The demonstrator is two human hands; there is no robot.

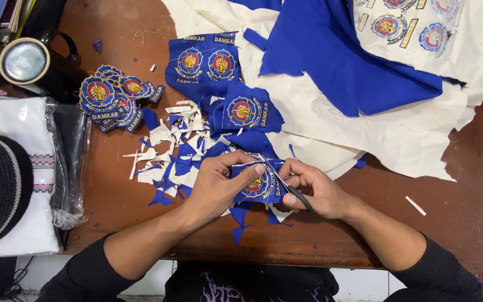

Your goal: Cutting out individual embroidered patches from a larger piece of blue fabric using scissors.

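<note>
1. We find the left hand (217,182) pinching a blue embroidered badge (258,184) by its left side, thumb on top. It sits close to the near edge of the desk (454,223), about mid-width. We judge the pinch keeps the cloth flat and taut for cutting.
2. The right hand (317,190) is closed around black-handled scissors (286,184), blades at the badge's right border, so that the cut follows the outline.
3. Blue and cream offcuts (169,151) lie just beyond and left of the hands, apparently where they fell.
4. A stack of trimmed badges (113,95) rests toward the far left corner, apart from the scrap; we judge this keeps them sorted.
5. Uncut badge pieces (213,61) and cream backing cloth (398,134) cover the far right side, within reach.
</note>
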